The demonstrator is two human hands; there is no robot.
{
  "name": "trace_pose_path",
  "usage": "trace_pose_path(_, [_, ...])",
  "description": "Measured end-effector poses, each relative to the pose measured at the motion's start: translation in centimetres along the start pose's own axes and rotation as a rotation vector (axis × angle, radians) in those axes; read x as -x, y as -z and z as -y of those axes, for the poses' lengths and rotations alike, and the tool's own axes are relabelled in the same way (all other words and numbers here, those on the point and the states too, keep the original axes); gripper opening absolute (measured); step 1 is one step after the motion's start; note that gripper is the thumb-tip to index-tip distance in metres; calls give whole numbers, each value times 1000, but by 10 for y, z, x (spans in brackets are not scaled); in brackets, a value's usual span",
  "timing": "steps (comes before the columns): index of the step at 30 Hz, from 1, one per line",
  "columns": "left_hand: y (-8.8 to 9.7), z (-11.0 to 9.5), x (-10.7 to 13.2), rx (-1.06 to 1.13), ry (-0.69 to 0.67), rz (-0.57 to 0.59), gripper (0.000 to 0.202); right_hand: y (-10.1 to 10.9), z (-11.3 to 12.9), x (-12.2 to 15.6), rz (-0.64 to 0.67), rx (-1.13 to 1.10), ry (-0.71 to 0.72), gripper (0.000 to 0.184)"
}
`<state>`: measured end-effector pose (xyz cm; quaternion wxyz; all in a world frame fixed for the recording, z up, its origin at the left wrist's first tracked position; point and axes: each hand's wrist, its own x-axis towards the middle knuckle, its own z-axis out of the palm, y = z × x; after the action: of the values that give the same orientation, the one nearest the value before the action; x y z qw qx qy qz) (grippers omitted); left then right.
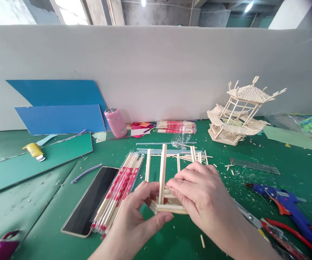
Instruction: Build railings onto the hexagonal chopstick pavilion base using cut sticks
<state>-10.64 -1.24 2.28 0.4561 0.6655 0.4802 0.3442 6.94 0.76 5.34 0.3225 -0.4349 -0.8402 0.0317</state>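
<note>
Both hands hold a small frame of glued wooden sticks just above the green table. My left hand pinches the frame's near left corner from below, thumb under the bottom bar. My right hand covers its right side, fingers curled over the sticks. Several upright sticks rise from the frame's base. A pack of chopsticks in red and white wrappers lies just left of my left hand.
A finished stick pagoda model stands at the back right. A blue glue gun, red-handled pliers and a clear ruler lie on the right. A phone, pink bottle, blue boards and loose sticks lie around.
</note>
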Motion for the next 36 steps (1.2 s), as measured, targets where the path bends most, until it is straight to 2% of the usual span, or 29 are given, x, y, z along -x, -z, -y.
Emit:
trace_pose_path(21, [1,1,1,25,-6,20,30,-4,-2,2,-50,13,36,12])
trace_pose_path(36, [2,6,2,59,-20,29,32,-4,-1,3,-15,12,33,12])
